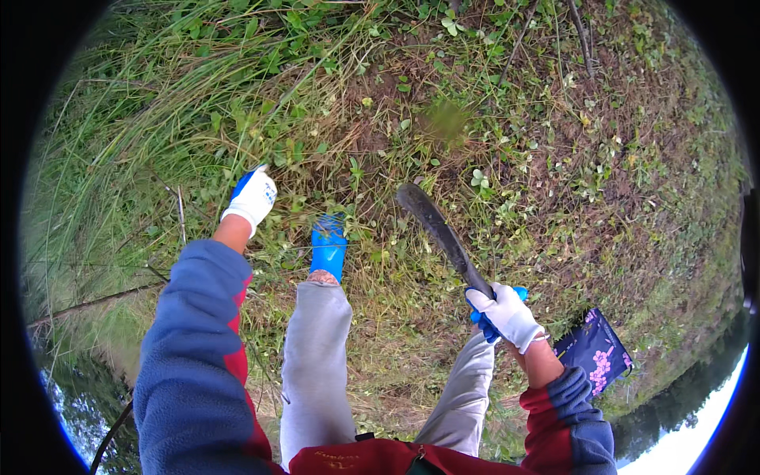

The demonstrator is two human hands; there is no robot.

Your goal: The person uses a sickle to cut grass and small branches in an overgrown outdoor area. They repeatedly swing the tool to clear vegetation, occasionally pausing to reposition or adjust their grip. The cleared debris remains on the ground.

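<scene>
My right hand [507, 317], in a white knitted glove with a blue coated palm, is closed around the handle end of a dark, curved machete [442, 231]. The blade slants up and to the left above the ground, its rounded tip ahead of my legs. My left hand [254, 193] wears a matching glove and reaches low among long green grass stalks [172, 127] and leafy weeds. Its fingers look curled, but their far side is hidden, so whether they hold any stems cannot be seen.
My blue shoe [328, 243] stands among flattened grass. A dark blue bag with pink flowers [594, 353] is beside my right forearm. A bare branch [98, 304] juts in from the left. Thin sticks [582, 38] lie on leaf-strewn soil [380, 89] ahead.
</scene>
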